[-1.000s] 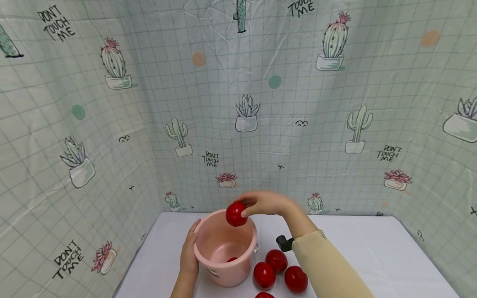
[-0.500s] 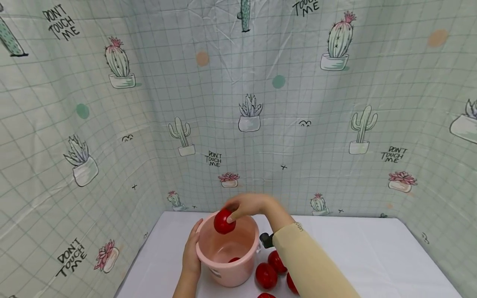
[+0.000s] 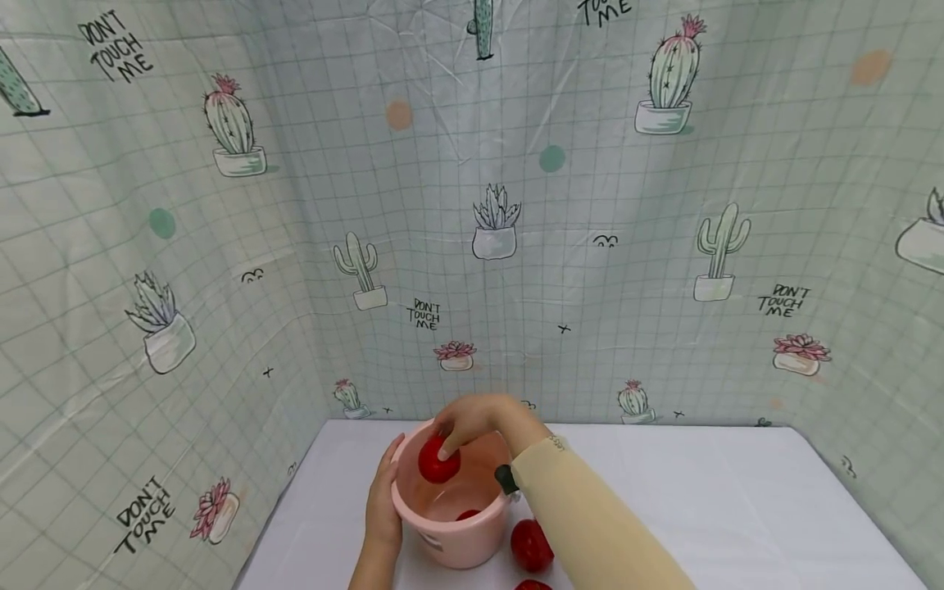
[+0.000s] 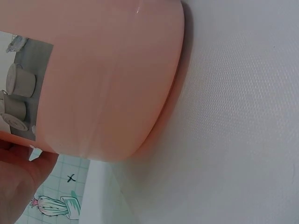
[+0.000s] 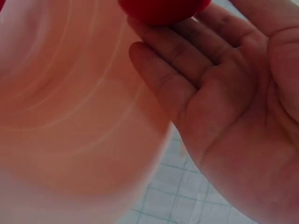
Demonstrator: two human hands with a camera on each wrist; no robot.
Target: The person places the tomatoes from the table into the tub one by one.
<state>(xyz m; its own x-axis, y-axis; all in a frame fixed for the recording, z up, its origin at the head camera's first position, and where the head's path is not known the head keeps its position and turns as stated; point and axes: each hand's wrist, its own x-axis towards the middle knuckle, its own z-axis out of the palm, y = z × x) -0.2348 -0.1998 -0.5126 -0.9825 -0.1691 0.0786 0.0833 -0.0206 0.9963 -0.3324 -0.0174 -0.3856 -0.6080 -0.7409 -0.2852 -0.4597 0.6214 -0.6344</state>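
A pink bucket (image 3: 460,537) stands on the white table, its mouth tilted toward my view. My left hand (image 3: 383,504) holds its left side, fingertips up at the rim; in the left wrist view part of that hand shows at the bucket's wall. Just inside the mouth, my right hand (image 3: 472,419) grips a glossy red apple (image 3: 438,460), thumb on its near side and fingers behind. The right wrist view catches only the apple's underside (image 5: 163,11) against the fingers. Another red apple (image 3: 468,515) lies at the bucket's bottom, mostly hidden by the near wall.
Right of the bucket sits a red apple (image 3: 531,546), partly behind the right sleeve (image 3: 590,516). One more apple (image 3: 533,585) is cut off by the lower frame edge. A cactus-print cloth (image 3: 494,311) hangs behind and beside the white table (image 3: 708,500).
My right hand has moved left and down with its apple, from above the rim to inside the bucket's mouth. The sleeve now covers apples seen earlier. My left hand stays at the bucket.
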